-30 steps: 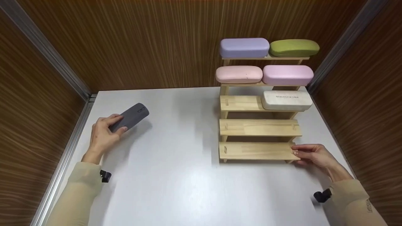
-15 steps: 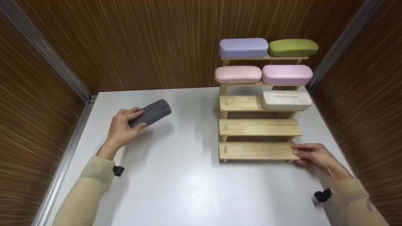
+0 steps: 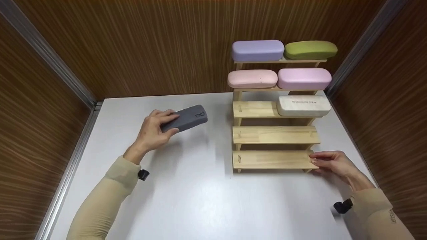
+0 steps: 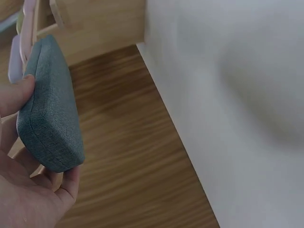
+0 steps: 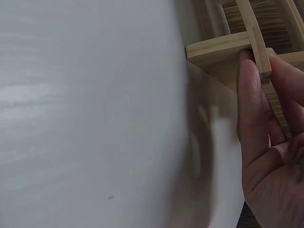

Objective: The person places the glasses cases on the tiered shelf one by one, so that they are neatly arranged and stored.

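Note:
My left hand [image 3: 154, 130] holds a grey fabric-covered glasses case [image 3: 188, 118] by its near end, thumb on one side and fingers on the other. A small glasses drawing marks its far end. In the left wrist view the case [image 4: 52, 109] looks blue-grey, raised off the table. To its right stands a tiered wooden rack [image 3: 273, 160]. My right hand [image 3: 337, 165] pinches the right end of the rack's lowest shelf; in the right wrist view thumb and fingers close on the wooden edge [image 5: 256, 42].
On the top tier sit a lavender case [image 3: 258, 50] and a green case [image 3: 311, 50]. A pink case [image 3: 252, 79] and a lilac case [image 3: 304, 78] lie one tier down. A white case [image 3: 304, 105] occupies the third tier's right half. Wood-grain walls [image 3: 160, 50] enclose the white table [image 3: 200, 200].
My left hand has carried the grey glasses case rightward toward the rack, and the case has turned closer to level across the view. My right hand stays at the lowest shelf.

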{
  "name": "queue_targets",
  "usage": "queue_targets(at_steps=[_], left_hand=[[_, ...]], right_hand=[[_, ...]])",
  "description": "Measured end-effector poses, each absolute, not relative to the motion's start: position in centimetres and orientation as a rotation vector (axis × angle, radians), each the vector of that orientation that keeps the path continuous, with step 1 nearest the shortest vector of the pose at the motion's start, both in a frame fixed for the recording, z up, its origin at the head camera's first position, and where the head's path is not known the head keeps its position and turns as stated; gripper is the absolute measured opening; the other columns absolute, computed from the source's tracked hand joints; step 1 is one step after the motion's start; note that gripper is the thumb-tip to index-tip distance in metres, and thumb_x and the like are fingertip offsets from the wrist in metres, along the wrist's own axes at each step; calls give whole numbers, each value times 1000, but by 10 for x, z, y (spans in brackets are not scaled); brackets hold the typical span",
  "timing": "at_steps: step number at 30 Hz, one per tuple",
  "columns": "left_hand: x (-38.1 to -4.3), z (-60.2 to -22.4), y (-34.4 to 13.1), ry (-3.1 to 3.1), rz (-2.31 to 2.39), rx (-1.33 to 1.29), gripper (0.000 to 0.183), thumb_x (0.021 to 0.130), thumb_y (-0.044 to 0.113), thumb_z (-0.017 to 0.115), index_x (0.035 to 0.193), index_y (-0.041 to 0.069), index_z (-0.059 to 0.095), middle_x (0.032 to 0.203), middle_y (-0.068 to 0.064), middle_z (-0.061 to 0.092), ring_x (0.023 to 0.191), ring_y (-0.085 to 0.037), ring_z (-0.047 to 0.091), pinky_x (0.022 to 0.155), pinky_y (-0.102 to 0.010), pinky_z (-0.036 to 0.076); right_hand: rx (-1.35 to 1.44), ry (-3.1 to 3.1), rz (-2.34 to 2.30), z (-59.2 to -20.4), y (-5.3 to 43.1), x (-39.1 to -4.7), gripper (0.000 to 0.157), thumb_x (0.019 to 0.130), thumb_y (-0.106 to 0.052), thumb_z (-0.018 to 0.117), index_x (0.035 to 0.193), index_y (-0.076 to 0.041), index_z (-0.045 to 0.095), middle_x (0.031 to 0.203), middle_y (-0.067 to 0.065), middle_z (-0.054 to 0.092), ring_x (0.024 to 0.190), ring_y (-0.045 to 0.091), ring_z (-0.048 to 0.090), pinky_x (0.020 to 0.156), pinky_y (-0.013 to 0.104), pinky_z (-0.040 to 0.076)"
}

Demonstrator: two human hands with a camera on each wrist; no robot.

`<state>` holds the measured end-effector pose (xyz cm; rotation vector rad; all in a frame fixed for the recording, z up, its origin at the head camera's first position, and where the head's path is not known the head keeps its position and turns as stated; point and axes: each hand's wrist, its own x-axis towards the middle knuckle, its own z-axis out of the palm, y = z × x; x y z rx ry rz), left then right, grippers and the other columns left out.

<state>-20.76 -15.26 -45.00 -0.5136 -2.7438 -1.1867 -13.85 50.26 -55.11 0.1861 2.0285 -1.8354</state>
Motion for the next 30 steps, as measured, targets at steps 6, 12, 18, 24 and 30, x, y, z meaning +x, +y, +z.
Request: queue_targets(at_steps=[6,12,18,24,30], left_hand=[[-216,-436,-122,-2722,-1171,-662,47,97,20,86,143,12,78,159,-15,69,141,-36,64,118,-55,52],[-226,-421,-90,-2730,-1151,-768,47,99,22,83,145,14,77,162,-16,67,145,-36,62,122,-58,50],[-240,-412,-56,-2724,-1115,-878,47,100,23,80,147,15,76,163,-16,66,148,-36,61,124,-58,49],[-256,-410,-20,-2720,-1058,-977,48,101,22,79,148,13,75,164,-14,66,143,-34,62,122,-52,50],[-264,-411,10,-2736,-1000,-1029,49,103,22,78,151,14,73,165,-12,65,143,-32,61,125,-50,48]], right_hand=[[168,2036,-1841,-552,504,-139,31,102,7,75,115,-17,90,107,-18,86,90,0,81,77,22,68],[169,2032,-1861,-553,503,-139,33,102,9,73,114,-17,90,107,-18,86,89,2,81,77,21,67],[186,2039,-1860,-555,504,-141,32,102,9,73,114,-15,90,107,-19,86,89,2,81,76,22,68],[187,2028,-1850,-554,504,-139,31,102,8,73,115,-15,90,108,-18,86,91,3,81,78,23,68],[188,2025,-1819,-551,504,-138,30,103,5,74,116,-17,89,107,-17,86,93,4,82,80,24,68]])
